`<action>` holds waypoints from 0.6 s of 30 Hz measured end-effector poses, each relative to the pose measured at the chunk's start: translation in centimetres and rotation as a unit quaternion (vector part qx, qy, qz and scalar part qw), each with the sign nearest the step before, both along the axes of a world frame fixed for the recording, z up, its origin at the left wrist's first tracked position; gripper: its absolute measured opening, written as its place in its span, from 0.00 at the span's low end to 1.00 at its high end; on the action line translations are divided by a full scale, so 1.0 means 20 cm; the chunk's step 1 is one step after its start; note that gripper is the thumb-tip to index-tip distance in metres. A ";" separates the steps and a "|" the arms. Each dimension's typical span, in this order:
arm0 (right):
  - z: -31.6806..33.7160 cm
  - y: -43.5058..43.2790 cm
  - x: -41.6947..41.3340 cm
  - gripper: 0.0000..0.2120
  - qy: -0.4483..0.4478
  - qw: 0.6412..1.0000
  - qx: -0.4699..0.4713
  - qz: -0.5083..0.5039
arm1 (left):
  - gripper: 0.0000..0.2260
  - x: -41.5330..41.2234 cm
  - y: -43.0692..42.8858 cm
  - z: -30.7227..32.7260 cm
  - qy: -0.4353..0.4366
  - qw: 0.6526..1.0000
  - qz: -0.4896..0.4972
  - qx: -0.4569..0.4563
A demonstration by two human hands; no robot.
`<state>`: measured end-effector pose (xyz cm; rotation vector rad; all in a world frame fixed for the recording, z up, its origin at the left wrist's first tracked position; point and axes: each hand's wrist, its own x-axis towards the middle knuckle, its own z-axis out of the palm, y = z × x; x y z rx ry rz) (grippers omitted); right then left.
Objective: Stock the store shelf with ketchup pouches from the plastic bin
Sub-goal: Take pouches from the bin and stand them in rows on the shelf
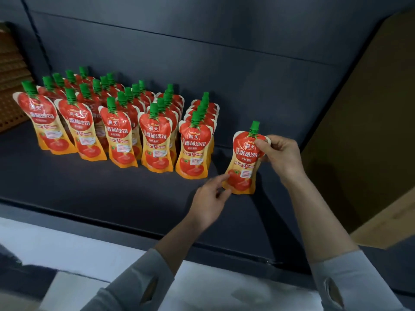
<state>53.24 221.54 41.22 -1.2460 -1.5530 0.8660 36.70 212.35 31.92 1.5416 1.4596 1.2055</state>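
Note:
A red and orange ketchup pouch with a green cap stands upright on the dark shelf, to the right of the stocked rows. My right hand pinches its upper right edge just below the cap. My left hand pinches the pouch's lower left corner between thumb and fingertips. Several rows of identical ketchup pouches stand side by side further left, each row running back toward the shelf's rear wall. The plastic bin is not in view.
Bare dark shelf lies in front of the rows and to the right of the held pouch, up to the brown side panel. A brown pegboard panel borders the far left. The shelf's front lip runs below my hands.

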 end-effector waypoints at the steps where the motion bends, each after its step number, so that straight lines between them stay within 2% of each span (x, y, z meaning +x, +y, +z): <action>1: 0.00 0.05 0.00 0.05 0.000 1.000 0.007 0.000 | 0.21 0.03 0.05 -0.01 0.026 1.000 -0.001 0.004; 8: -0.02 0.36 -0.09 0.04 0.008 1.000 0.027 0.010 | 0.28 0.12 0.39 -0.02 0.104 0.993 0.041 -0.028; 18: -0.07 0.68 -0.20 0.07 -0.049 0.997 0.065 0.006 | 0.29 0.12 0.69 -0.01 0.126 0.985 0.075 -0.089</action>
